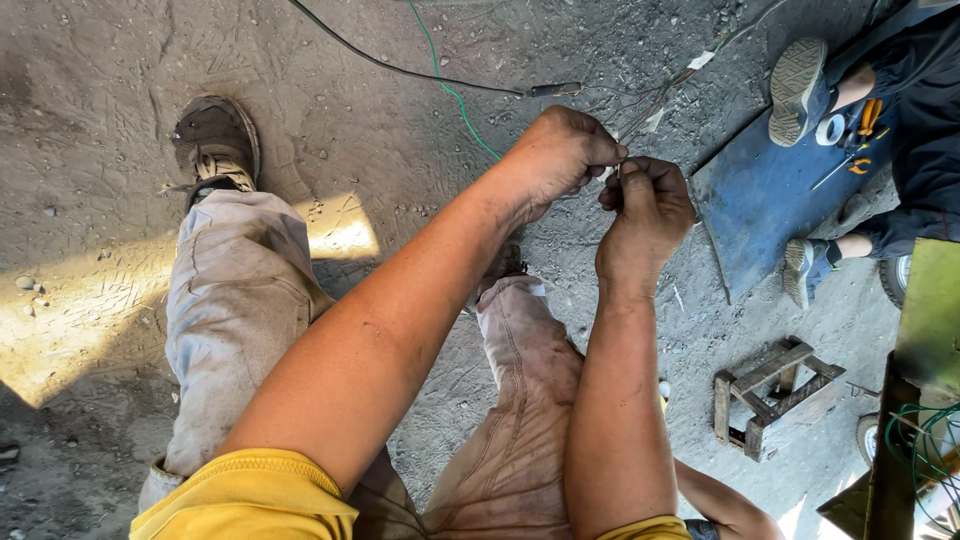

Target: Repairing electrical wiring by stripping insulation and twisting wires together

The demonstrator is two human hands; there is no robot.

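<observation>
Right, both hands meet far centre over the gritty dirt floor (120, 60): left hand (560, 155) and right hand (645, 215) each have fingers pinched on a thin wire end (612, 172), too small to make out clearly. Green wire (455, 95) and black cable (400, 70) snake behind; a rough wooden block frame (775, 395) sits near right, with a flat blue sheet (760, 195) beyond it.
</observation>
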